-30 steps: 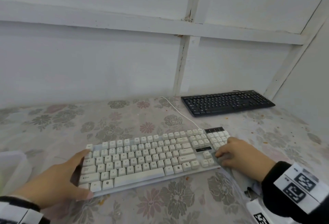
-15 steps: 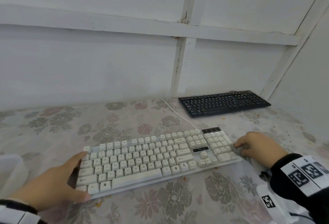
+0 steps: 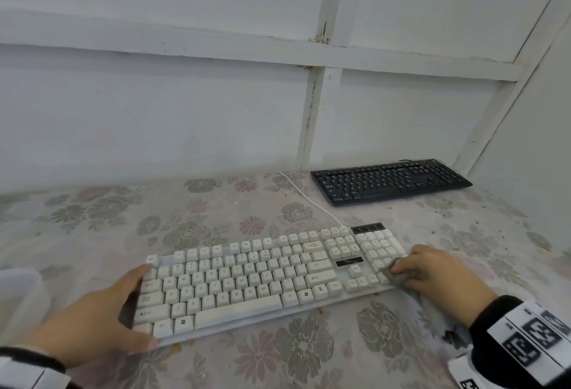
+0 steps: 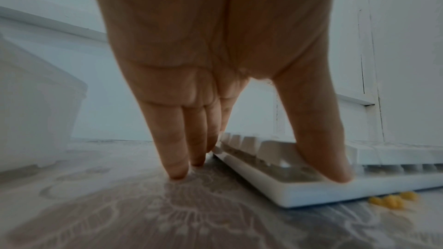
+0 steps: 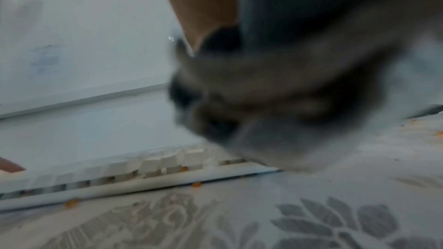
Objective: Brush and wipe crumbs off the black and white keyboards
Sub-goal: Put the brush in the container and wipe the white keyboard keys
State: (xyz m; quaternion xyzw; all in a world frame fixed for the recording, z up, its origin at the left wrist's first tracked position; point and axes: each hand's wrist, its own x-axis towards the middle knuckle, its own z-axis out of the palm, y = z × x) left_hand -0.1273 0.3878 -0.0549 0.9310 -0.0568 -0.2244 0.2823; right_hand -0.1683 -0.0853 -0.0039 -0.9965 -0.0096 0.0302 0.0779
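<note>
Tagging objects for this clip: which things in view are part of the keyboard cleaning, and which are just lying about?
In the job:
- white corded keyboard, steadied by left hand
- crumpled grey cloth, held by right hand
- black flat keyboard
- small orange crumbs

Lying about:
- translucent plastic container
- floral tablecloth

Setting: plain indoor corner, likely a home or makeshift room. White-painted panel walls [image 3: 185,117] with wooden battens [image 3: 312,129], chipped at joints. Table under a floral tablecloth [image 3: 216,218], covered in clear plastic.
</note>
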